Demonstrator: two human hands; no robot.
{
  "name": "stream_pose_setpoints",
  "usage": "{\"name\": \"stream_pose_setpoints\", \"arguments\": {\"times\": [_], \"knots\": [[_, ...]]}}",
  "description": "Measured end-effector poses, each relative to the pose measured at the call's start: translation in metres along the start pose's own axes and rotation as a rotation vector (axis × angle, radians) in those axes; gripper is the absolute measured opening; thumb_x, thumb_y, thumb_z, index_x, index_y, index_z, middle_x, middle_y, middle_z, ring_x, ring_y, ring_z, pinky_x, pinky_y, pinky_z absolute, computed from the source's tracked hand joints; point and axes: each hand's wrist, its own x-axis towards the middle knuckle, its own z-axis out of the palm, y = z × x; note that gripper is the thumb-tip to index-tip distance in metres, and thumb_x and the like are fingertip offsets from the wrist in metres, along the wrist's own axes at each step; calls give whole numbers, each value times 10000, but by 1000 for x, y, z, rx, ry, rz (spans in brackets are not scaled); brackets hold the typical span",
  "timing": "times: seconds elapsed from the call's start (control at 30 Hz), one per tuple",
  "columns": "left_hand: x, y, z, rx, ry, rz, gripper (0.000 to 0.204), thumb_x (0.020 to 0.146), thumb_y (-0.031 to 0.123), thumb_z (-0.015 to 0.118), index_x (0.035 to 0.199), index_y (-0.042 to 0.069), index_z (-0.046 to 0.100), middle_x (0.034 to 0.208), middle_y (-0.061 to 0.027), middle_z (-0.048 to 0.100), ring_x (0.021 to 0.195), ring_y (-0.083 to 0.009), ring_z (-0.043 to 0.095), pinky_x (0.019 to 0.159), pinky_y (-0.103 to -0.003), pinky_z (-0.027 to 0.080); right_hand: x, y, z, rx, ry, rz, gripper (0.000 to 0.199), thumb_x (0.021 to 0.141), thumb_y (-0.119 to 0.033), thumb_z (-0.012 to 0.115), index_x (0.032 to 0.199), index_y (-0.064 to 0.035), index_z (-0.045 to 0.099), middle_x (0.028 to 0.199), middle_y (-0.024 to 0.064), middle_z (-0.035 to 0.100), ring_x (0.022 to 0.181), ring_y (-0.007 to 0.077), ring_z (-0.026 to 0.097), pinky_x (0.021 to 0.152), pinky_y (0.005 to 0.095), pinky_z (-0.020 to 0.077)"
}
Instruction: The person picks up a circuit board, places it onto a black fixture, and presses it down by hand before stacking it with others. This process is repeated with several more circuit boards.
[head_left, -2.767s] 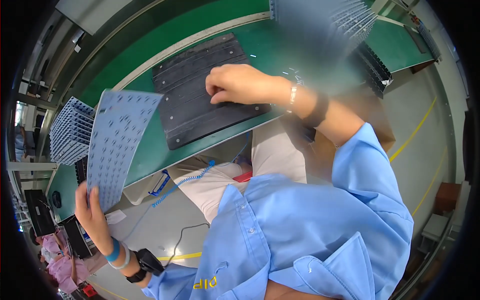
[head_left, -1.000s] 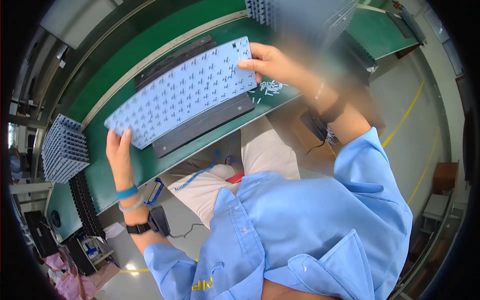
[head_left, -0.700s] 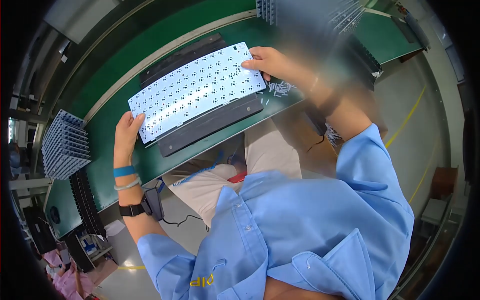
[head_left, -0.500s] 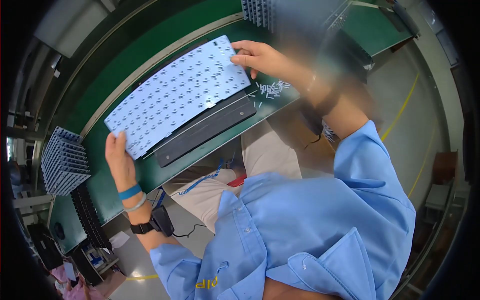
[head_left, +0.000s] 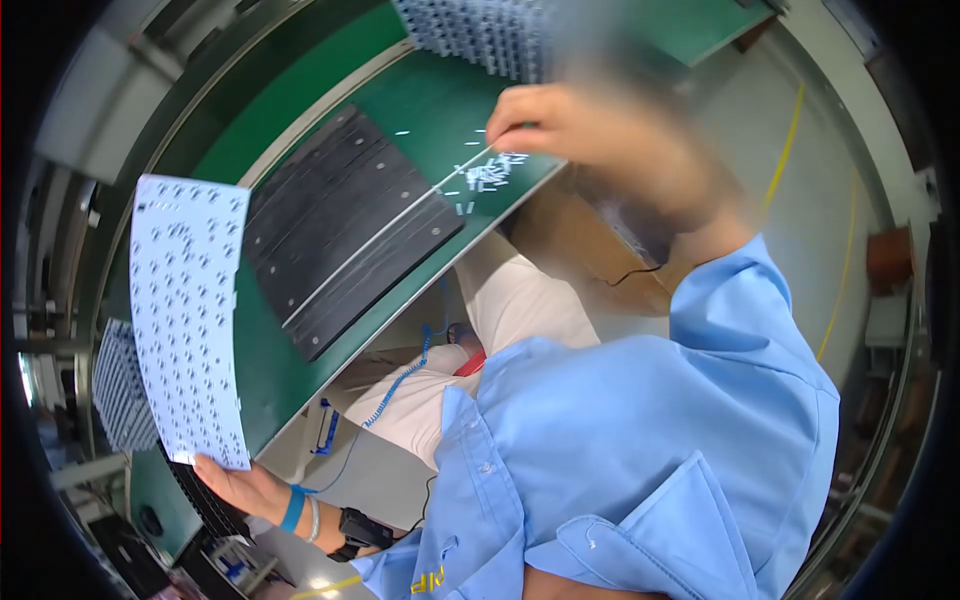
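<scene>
My left hand [head_left: 240, 487] grips the lower end of a white keyboard plate [head_left: 190, 320], a thin panel dotted with rows of small dark fittings. The plate is held up on end at the left, apart from the black fixture block [head_left: 340, 190]. My right hand [head_left: 540, 115], fingers closed in a pinch, has the far-right end of a long thin metal rod [head_left: 370, 245]. The rod runs diagonally over the block, its other end near the block's lower left corner. Beneath my right hand lies a scatter of small white pins [head_left: 487, 178].
Stacked plates with dark fittings stand at the back, a far stack [head_left: 470, 35] and a left stack [head_left: 122, 385]. The green table's [head_left: 270, 395] near edge runs above my lap. A blue coiled cord [head_left: 405, 375] hangs there. A cardboard box [head_left: 570, 235] sits right of my knees.
The keyboard plate has come off the block and swung to the left in my left hand, now upright. My right hand has let go of it and taken the rod's end.
</scene>
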Motion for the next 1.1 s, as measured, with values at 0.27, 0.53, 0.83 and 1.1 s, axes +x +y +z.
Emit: {"name": "stream_pose_setpoints", "arguments": {"times": [0.27,0.53,0.83,1.1], "knots": [[9,13,13,76,-13,75,342,930,223,512,1138,-43,462,1220,-161,496,1076,-239,486,931,-379,402,-209,-125,-150,-366,209,431,125,884,-161,556,893,-36,568,834,-13,523,783,69,478,698,222,411],[3,17,63,49,-137,63,156,923,121,523,999,-14,507,1050,-114,586,918,-177,545,856,-317,434,-261,-129,-134,-675,367,751,147,863,-139,547,945,-21,573,911,32,542,847,131,510,743,272,425],[-4,14,89,-55,-339,197,100,918,91,531,982,14,529,992,-55,605,897,-104,544,832,-258,427,-12,-111,9,206,210,207,399,882,-285,593,1190,-41,525,1031,35,586,954,121,535,801,256,445],[-7,10,87,-122,-347,38,96,904,113,566,966,44,540,966,-23,604,850,-80,539,781,-233,434,37,-127,21,204,105,310,372,866,-329,612,1106,-46,581,895,-7,568,832,91,494,690,229,414]]}}
